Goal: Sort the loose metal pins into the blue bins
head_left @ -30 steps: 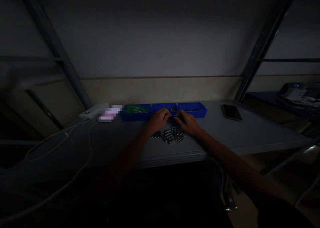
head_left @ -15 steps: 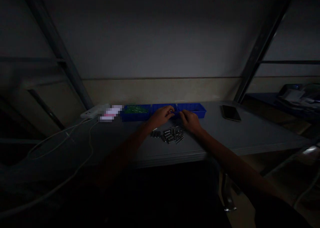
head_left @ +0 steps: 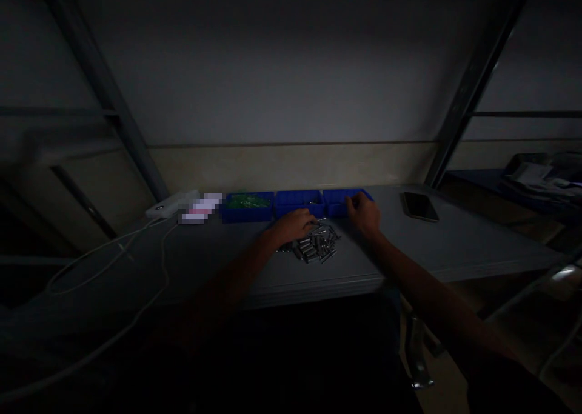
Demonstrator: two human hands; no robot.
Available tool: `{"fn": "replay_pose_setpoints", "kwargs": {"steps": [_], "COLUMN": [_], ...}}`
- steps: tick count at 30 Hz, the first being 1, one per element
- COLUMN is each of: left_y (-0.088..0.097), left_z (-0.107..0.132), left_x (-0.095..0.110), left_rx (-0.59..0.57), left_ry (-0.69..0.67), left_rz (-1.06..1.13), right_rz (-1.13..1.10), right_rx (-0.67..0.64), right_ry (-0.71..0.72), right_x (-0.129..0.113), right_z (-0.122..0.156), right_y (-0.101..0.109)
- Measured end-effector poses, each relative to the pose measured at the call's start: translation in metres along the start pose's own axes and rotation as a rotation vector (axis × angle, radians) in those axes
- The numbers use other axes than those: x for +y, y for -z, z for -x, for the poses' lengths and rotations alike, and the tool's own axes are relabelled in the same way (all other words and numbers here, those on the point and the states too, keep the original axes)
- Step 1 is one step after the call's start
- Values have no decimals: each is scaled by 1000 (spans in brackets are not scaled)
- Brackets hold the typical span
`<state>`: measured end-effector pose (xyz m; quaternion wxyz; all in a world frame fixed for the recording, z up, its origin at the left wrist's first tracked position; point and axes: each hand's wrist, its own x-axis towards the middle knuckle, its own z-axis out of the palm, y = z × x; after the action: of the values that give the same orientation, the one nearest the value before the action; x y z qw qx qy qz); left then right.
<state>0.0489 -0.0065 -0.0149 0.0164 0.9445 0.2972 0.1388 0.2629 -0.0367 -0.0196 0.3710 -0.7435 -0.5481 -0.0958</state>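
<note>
My left hand (head_left: 296, 225) lies low over the grey tabletop at the upper left of a pile of small metal cylinders (head_left: 321, 245). Its fingers are curled together at the pile's edge; whether a piece is between them is too dark to see. At the front of the right blue bin (head_left: 335, 209), my right hand (head_left: 364, 214) has its fingers bent inward over the rim, and what they pinch, if anything, is hidden. The middle blue bin (head_left: 297, 210) has a small shiny piece inside. Green plastic packaging (head_left: 248, 200) fills the left blue bin (head_left: 248, 215).
A phone (head_left: 420, 206) lies on the table (head_left: 454, 244) at the right. To the left are a white device (head_left: 163, 206) and white cables (head_left: 165, 262). Metal frame posts (head_left: 131, 147) rise on both sides before the wall.
My hands were close together in front of the middle bin. Now they are apart: the left has come down to the metal pile, and the right has moved rightward to the right bin.
</note>
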Motion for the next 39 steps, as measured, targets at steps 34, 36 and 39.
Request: {"fn": "replay_pose_setpoints", "kwargs": {"steps": [34,36,39], "left_y": [-1,1,4], "left_z": [-6,-6,-5], "left_x": [4,6,7], "left_rx": [265,285,311], "left_ry": [199,199,188], "left_rz": [323,335,349], "right_rz": [-128,-108,-92], "right_rx": [-307,-300,-278], "right_ry": [580,576,537], "right_x": [-31,-31,-30], "right_z": [28,28,27], "right_y": [1,2,1]}}
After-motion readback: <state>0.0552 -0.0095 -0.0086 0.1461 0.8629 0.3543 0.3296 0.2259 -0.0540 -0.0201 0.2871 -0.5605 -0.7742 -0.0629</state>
